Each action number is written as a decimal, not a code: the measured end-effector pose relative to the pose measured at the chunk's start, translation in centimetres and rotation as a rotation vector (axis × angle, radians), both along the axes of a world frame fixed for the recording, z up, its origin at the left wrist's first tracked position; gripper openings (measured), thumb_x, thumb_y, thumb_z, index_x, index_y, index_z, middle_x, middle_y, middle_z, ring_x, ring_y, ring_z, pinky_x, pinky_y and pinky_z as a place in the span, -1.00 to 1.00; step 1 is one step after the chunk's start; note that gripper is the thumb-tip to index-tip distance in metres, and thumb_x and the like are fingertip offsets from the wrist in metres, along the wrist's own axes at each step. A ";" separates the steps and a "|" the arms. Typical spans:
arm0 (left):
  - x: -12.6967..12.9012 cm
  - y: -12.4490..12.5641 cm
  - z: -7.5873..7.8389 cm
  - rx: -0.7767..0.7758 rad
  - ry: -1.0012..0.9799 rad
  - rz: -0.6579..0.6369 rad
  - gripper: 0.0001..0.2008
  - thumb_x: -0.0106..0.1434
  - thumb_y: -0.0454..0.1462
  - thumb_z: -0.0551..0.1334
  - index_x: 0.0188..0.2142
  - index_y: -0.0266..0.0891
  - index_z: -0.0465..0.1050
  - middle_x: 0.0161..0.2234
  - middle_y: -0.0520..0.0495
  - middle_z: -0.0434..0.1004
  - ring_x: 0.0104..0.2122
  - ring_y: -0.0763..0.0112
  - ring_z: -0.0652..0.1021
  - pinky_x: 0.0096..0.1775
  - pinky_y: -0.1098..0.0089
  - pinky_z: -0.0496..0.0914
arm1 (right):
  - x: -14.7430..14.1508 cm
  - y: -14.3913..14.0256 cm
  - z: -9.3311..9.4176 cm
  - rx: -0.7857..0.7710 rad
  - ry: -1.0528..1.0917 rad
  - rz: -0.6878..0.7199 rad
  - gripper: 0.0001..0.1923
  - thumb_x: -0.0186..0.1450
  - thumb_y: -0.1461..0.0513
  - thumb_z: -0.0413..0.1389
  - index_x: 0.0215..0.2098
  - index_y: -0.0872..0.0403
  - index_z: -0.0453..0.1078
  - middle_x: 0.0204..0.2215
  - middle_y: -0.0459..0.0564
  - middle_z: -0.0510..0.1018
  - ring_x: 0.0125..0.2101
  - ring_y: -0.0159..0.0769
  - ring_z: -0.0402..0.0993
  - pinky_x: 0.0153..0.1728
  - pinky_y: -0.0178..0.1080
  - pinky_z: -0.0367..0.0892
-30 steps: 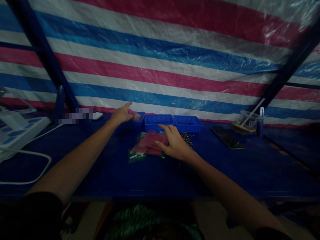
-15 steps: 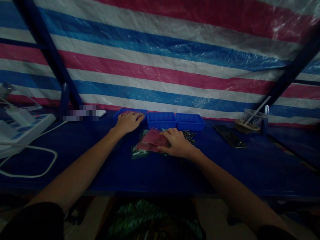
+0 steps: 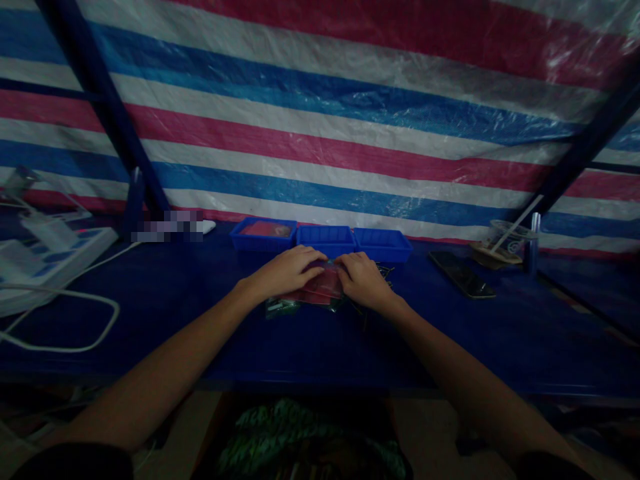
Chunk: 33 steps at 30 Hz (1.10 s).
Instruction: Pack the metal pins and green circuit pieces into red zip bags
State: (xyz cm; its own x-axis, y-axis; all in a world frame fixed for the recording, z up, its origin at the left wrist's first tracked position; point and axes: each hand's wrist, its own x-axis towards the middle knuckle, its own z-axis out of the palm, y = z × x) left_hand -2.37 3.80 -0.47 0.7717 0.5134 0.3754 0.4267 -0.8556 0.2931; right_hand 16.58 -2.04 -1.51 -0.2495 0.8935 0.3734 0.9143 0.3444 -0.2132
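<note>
Both hands down on the pile of red packets (image 3: 324, 288) mid-worktop (image 3: 200, 320): left hand (image 3: 286, 270) and right hand (image 3: 364, 281), fingers curled over it, grip hard to judge. Just behind, three blue trays (image 3: 324, 237).

sleeves: short, black | forearms: bare | lap: green patterned fabric

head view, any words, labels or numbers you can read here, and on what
None can be read.
Plastic cup: a round printed mark, too blurred and dark to read.
Pixelated patch by the blue post: blurred out.
Red packets under both hands: no print legible.
Phone: screen dark.
</note>
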 end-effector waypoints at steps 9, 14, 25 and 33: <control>-0.9 -0.7 1.5 -0.109 0.074 -0.207 -0.84 0.06 -0.18 0.28 -0.35 -0.16 0.43 -0.20 -0.05 0.42 -0.19 0.31 0.40 -0.11 0.33 0.24 | 0.5 0.4 0.0 0.000 0.021 -0.007 -0.73 0.28 0.25 -0.10 -0.16 0.08 0.38 -0.20 0.10 0.45 -0.13 -0.13 0.24 -0.15 -0.08 0.20; -0.2 -1.2 1.0 -0.132 0.112 -0.225 -0.91 0.10 -0.27 0.20 -0.38 -0.17 0.46 -0.28 -0.03 0.44 -0.28 0.37 0.43 -0.19 0.39 0.27 | 0.5 0.6 -0.3 -0.004 -0.001 0.009 -0.75 0.28 0.25 -0.09 -0.18 0.08 0.38 -0.22 0.09 0.45 -0.13 -0.16 0.24 -0.12 -0.11 0.18; 0.1 -1.5 2.2 -0.115 -0.514 0.168 -0.85 0.17 -0.21 0.13 -0.35 -0.24 0.38 -0.46 0.00 0.46 -0.49 0.47 0.44 -0.42 0.45 0.30 | -0.5 -0.3 0.9 -0.001 0.557 0.215 -0.62 0.31 0.04 -0.15 -0.20 0.11 0.35 -0.30 0.00 0.48 -0.28 -0.27 0.35 -0.21 -0.18 0.24; 0.7 -1.6 1.8 -0.191 -0.610 0.189 -0.85 0.16 -0.21 0.16 -0.33 -0.26 0.37 -0.54 0.02 0.41 -0.56 0.50 0.40 -0.49 0.46 0.26 | -1.0 0.4 -0.1 -0.207 0.899 0.252 -0.70 0.13 0.06 0.09 -0.29 0.11 0.36 -0.45 -0.07 0.47 -0.47 -0.35 0.36 -0.39 -0.24 0.29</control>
State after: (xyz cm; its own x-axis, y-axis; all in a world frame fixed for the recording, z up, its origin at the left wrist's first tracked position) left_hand -1.67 2.15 1.37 0.3395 0.7199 0.6054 0.2739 -0.6914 0.6686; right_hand 15.57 -1.67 -1.63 -0.1401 0.9224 0.3599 0.2830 0.3856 -0.8782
